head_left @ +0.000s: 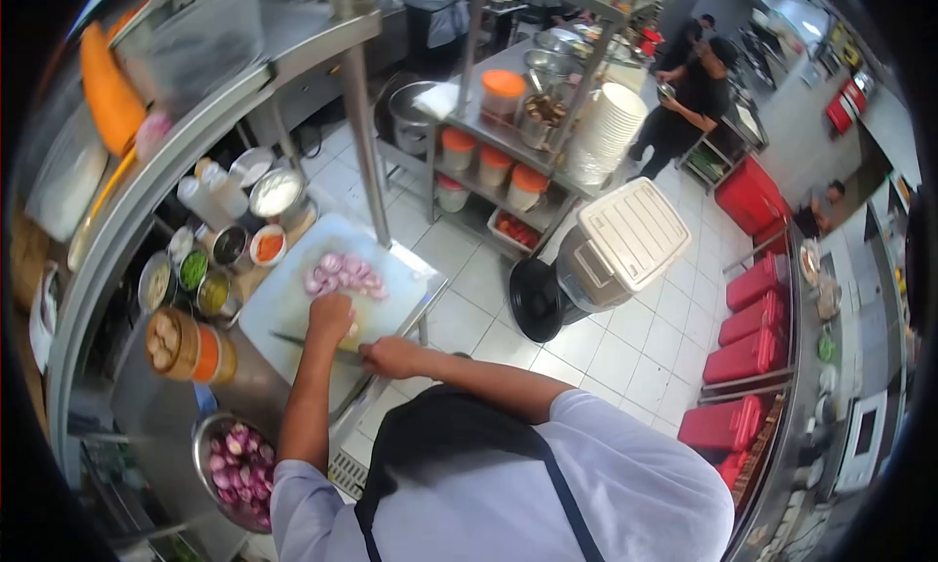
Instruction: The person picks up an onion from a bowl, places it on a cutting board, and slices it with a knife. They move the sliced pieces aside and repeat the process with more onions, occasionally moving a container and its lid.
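A white cutting board point(283, 303) lies at the corner of the steel table. On its far part is a pile of sliced and halved red onions point(344, 275). My left hand point(332, 318) is closed, fingers down on the board, at pale onion pieces just below the pile; its fingertips are partly hidden. My right hand point(391, 357) is wrapped round the handle of a knife point(286, 338), whose blade runs leftward low over the board, partly behind my left forearm. A steel bowl point(202, 458) of whole peeled red onions point(239, 464) stands at the lower left.
Left of the board stand small containers of chopped green herbs point(193, 267), orange bits point(267, 244) and white food point(277, 193), and a bamboo steamer point(171, 342). A steel shelf overhangs them. A lidded bin point(625, 239) and black bucket point(535, 303) stand on the floor. A co-worker point(689, 103) stands farther back.
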Action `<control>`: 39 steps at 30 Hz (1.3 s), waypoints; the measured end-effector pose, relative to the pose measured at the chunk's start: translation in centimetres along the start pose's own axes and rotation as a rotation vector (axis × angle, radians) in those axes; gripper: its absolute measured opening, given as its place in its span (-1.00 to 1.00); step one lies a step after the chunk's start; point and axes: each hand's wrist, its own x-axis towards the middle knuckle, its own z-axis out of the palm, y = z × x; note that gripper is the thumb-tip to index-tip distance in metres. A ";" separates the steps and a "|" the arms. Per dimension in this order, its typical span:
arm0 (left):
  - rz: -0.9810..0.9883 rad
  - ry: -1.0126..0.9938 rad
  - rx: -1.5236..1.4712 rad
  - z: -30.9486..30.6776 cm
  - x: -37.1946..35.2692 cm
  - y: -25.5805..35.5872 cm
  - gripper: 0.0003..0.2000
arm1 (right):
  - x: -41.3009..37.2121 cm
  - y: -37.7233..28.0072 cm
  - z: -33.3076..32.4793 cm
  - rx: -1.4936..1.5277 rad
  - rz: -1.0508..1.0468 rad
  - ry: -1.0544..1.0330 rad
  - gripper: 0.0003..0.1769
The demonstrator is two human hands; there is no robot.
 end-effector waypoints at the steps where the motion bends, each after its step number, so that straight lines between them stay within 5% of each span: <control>1: -0.020 0.020 -0.018 -0.3 0.2 0.3 -0.83 | 0.1 0.1 -0.1 -0.010 -0.003 -0.023 -0.71; 6: -0.059 0.337 -0.240 -3.2 0.1 0.7 -0.89 | 1.9 2.2 -1.1 -0.055 -0.014 -0.052 -0.69; 9: -0.258 0.522 -0.388 -8.3 -2.5 3.0 -0.89 | 3.3 3.2 -2.2 -0.080 -0.017 -0.010 -0.70; 12: -0.389 0.485 -0.381 -10.1 -6.1 2.6 -0.84 | 4.9 4.1 -2.1 -0.119 0.011 0.122 -0.71; 16: -0.490 0.163 -0.353 -7.2 -10.0 -0.3 -0.81 | 4.4 1.9 -2.8 -0.106 0.021 0.246 -0.72; 21: -0.448 -0.106 -0.427 -1.1 -11.4 -4.6 -0.74 | 4.7 0.7 -0.2 -0.119 0.019 0.108 -0.73; 23: -0.440 -0.024 -0.396 -0.9 -11.1 -4.4 -0.68 | 5.9 1.5 1.9 -0.137 0.046 0.046 -0.72; 24: -0.325 0.192 -0.294 1.6 -11.6 -5.6 -0.59 | 6.2 2.0 2.5 -0.141 0.081 0.022 -0.70; 26: -0.432 0.298 -0.408 0.1 -12.3 -3.9 -0.54 | 5.9 1.4 1.4 -0.135 0.098 -0.058 -0.68; 32: -0.432 0.468 -0.573 -1.2 -13.4 -0.2 -0.86 | 3.5 -1.0 1.5 -0.218 -0.079 0.085 -0.74; 39: -0.368 0.533 -0.428 -0.6 -13.5 0.5 -0.89 | 3.3 -4.2 -1.3 -0.293 -0.053 0.036 -0.78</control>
